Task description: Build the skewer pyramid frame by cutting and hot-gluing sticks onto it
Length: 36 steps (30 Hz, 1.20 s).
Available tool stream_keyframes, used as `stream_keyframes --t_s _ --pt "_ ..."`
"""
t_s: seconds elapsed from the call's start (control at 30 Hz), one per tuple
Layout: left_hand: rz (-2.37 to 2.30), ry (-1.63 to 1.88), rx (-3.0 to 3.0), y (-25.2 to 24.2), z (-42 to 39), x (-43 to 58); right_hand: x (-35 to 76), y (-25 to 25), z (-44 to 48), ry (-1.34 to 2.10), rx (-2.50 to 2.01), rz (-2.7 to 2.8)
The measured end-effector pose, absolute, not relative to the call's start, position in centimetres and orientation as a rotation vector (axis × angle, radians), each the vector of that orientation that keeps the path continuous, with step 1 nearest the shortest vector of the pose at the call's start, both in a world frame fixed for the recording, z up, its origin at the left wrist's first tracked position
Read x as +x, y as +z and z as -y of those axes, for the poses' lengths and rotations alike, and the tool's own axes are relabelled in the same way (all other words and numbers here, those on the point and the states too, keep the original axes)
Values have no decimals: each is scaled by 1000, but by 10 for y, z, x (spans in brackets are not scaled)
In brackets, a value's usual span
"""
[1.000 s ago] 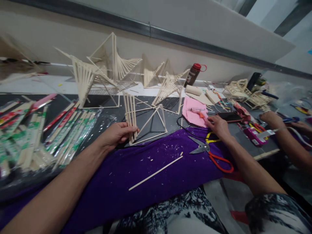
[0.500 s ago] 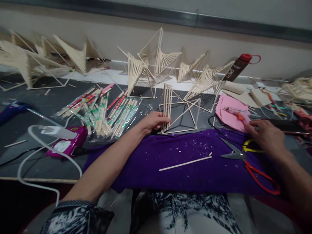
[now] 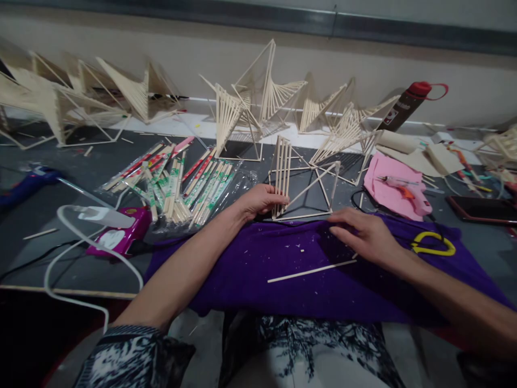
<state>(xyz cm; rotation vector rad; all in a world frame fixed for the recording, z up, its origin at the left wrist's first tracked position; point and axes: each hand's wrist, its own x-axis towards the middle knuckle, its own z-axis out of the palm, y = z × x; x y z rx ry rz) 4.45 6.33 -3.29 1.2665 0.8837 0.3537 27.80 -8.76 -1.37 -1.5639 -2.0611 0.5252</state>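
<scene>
My left hand [image 3: 264, 200] pinches the lower end of the slatted side of a small wooden stick frame [image 3: 308, 216], which stands at the back edge of a purple cloth [image 3: 242, 269]. My right hand [image 3: 363, 231] is beside the frame's near right corner, fingers apart, with nothing seen in it. Below that hand a single loose stick [image 3: 311, 271] lies on the cloth. Yellow-handled scissors [image 3: 434, 243] rest to the right, their blades and other handle hidden under my right forearm. A glue gun [image 3: 407, 193] lies on a pink pad [image 3: 374, 180].
Plastic-wrapped chopsticks [image 3: 173, 188] lie to the left, near a magenta power box [image 3: 139, 223] with white cables. Several finished stick models [image 3: 228, 116] line the wall. A brown bottle [image 3: 404, 108] leans at the back right; a phone [image 3: 480, 209] lies at far right.
My right hand has moved left from beside the pink pad to the stick frame's right corner, its forearm now covering part of the scissors. My left hand keeps its hold.
</scene>
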Motion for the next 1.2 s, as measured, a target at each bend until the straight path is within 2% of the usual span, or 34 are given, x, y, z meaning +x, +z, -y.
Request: stream_keyframes --t_s 0.13,0.23,0.63,1.2 --pt "-896 370 1275 -33 -63 45 243 -14 61 966 -1603 1756" --pt "-884 375 1282 -32 -61 44 225 -17 46 1121 -1636 1617" --pt "-893 385 1243 -32 -60 44 201 -40 18 1007 -1662 1553" --pt "-879 378 1263 -34 -61 43 198 -39 15 1052 -1640 1519"
